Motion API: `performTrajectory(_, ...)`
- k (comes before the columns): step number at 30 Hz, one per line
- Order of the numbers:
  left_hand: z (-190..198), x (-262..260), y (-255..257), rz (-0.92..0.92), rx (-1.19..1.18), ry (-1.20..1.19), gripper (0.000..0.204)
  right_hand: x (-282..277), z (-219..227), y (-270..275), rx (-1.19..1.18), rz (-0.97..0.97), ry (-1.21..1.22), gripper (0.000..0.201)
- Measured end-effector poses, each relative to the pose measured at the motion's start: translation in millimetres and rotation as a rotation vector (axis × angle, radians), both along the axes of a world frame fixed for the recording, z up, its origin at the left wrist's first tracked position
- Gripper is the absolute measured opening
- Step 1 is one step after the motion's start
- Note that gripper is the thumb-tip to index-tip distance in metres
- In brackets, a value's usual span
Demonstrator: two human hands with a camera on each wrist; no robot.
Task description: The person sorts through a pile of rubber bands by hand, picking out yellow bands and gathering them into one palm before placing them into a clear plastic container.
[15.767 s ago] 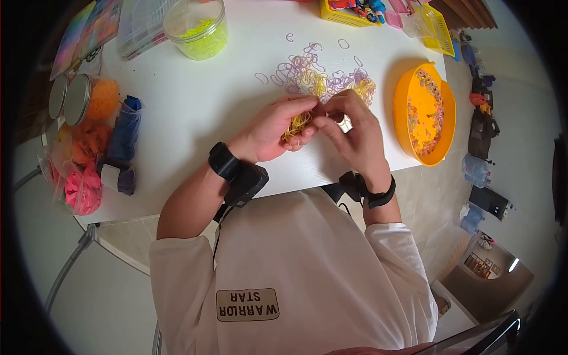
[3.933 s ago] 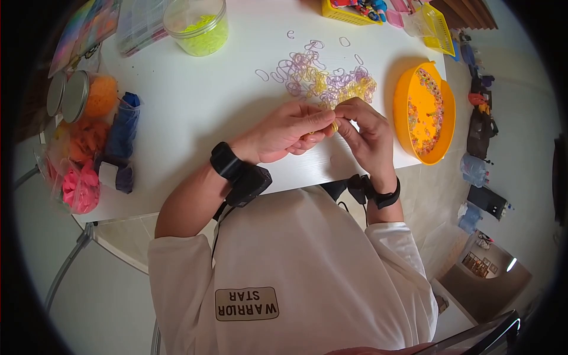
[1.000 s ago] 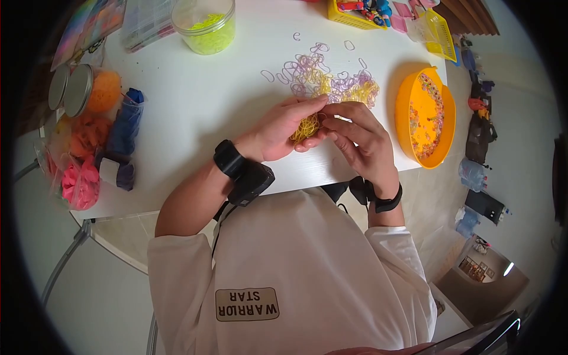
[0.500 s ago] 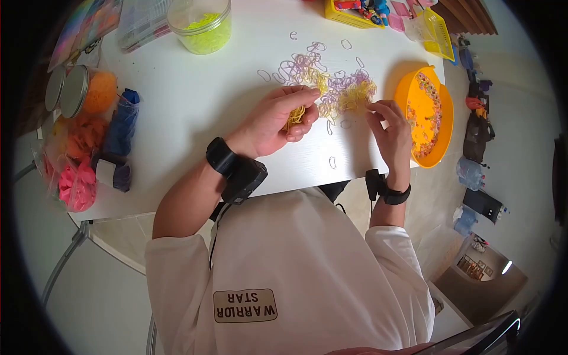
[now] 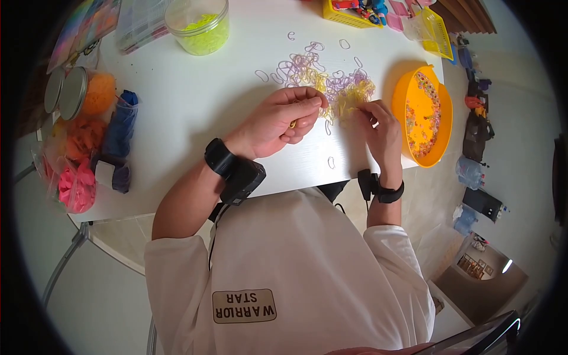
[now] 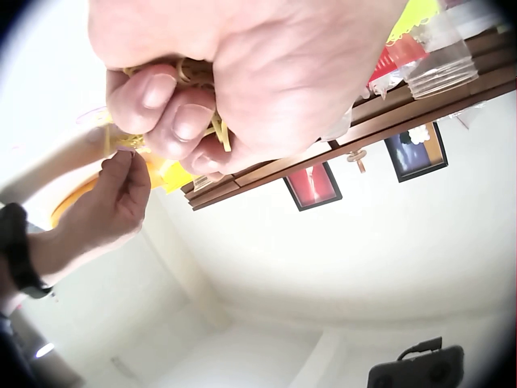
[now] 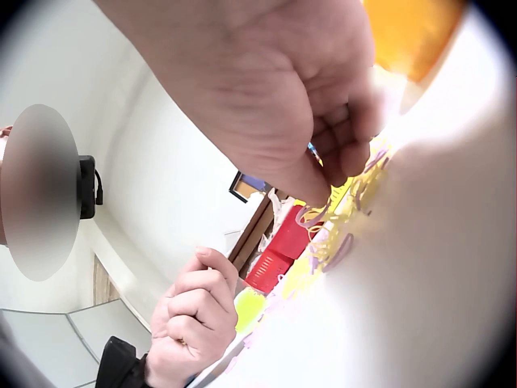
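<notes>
A loose heap of purple and yellow rubber bands (image 5: 299, 68) lies spread on the white table (image 5: 236, 71). My left hand (image 5: 284, 118) is curled in a fist around a bunch of yellow rubber bands (image 6: 220, 129), which show between the fingers in the left wrist view; most of the bunch is hidden. My right hand (image 5: 383, 131) is at the heap's right side, thumb and fingertips pinching at the yellow bands (image 5: 357, 93) there. In the right wrist view a purple band (image 7: 307, 217) lies right at those fingertips.
An orange heart-shaped tray (image 5: 421, 142) with small beads stands right of my right hand. Further back are a tub of lime-green pieces (image 5: 204, 35) and a yellow basket (image 5: 355, 21). Jars and bags (image 5: 77, 183) line the left side.
About a second ago both hands met over the yellow bunch in the left palm. Since then the right hand has moved right to the heap, and the left fingers have closed over the bunch.
</notes>
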State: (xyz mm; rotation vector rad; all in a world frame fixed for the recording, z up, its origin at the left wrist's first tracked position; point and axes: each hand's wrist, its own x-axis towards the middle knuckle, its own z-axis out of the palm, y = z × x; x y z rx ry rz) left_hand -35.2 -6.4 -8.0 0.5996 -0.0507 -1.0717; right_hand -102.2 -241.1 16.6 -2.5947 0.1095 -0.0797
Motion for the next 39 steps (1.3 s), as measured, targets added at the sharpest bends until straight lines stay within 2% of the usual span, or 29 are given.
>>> performTrajectory(10, -0.4, -1.1, -0.4, 0.005, 0.022, 0.026, 0.027, -3.6, 22.7, 10.0, 0.127, 0.002, -0.018, 0.012)
performTrajectory(14, -1.3, -0.7, -0.5, 0.013, 0.038, 0.014, 0.027, -6.0, 23.9, 10.0, 0.314, -0.016, 0.024, 0.012)
performTrajectory(25, -4.1, -2.0, -0.9, 0.009, 0.077, -0.038, 0.021, -6.2, 27.2, 10.8, 0.426, -0.017, 0.011, 0.014)
performTrajectory(31, -0.7, -6.9, -4.4, -0.025, 0.109, -0.214, 0.017, -7.8, 26.5, 26.2, 0.430, 0.045, 0.065, 0.014)
performTrajectory(37, -3.4, -11.6, -11.4, 0.063, 0.220, -0.581, 0.015, -5.5, 25.1, 42.2, 0.426, 0.050, 0.099, 0.017)
performTrajectory(39, 3.5, -9.3, -8.0, 0.028, 0.255, -0.499, 0.014, -5.9, 23.3, 41.8, 0.435, 0.040, 0.120, 0.017)
